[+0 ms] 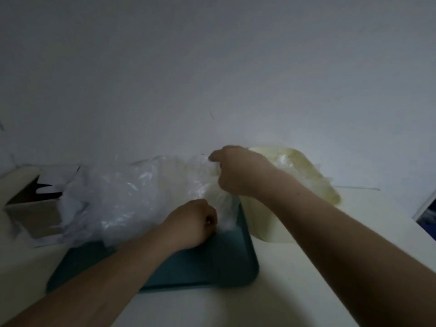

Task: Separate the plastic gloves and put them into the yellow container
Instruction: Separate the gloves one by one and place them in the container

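Note:
A heap of clear plastic gloves (132, 197) lies on the far part of a teal tray (212, 263). My left hand (193, 223) is curled on the tray and pinches the near edge of the plastic. My right hand (238, 171) is raised at the heap's right end and grips a glove (224, 204) that stretches down toward my left hand. The pale yellow container (266, 220) stands just right of the tray, behind my right forearm. Some clear plastic (283, 161) lies inside it.
A white table (295, 291) carries the tray and container, with a plain wall (212, 67) close behind. At the far left a flat sheet with torn white paper (35, 208) lies on the table. The table's right edge (422, 223) runs near the container.

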`<state>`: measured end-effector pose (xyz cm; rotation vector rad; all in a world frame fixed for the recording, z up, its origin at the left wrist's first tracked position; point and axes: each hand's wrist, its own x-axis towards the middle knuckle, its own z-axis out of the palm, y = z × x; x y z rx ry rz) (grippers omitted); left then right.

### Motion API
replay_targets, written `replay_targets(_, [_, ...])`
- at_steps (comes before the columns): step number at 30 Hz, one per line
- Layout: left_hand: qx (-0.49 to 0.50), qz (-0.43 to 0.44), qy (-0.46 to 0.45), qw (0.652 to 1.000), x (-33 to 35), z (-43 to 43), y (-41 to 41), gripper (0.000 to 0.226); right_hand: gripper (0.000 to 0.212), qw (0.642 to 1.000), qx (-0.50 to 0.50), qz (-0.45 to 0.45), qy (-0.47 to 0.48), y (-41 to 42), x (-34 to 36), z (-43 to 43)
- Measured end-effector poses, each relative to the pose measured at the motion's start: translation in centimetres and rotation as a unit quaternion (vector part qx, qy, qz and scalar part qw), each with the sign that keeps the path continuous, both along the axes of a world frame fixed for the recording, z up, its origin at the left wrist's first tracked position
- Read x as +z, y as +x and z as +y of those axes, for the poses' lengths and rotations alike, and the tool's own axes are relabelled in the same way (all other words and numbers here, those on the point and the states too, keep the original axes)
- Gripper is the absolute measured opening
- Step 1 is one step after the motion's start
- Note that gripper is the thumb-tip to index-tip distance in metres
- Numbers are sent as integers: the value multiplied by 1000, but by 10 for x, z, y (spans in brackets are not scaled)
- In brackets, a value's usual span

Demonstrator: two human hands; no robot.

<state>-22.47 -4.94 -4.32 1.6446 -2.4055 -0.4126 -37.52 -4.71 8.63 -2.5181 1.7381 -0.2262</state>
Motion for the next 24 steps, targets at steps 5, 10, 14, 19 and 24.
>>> replay_targets(5, [77,177,12,981,20,-2,34,11,46,975,37,-209,59,10,-46,-3])
replay_targets(10, [150,393,46,906,49,-2,63,11,68,917,55,-379,109,10,-63,-14])
replay_targets(14, [170,521,75,833,59,-3,68,19,16,916,61,-390,77,24,-65,-27])
replay_targets(19, [136,543,122,820,65,-2,80,56,24,867,-8,-493,67,28,-64,-34])
replay_targets(24, [122,505,72,851,59,2,90,11,13,790,-44,-589,164,23,-64,-38])
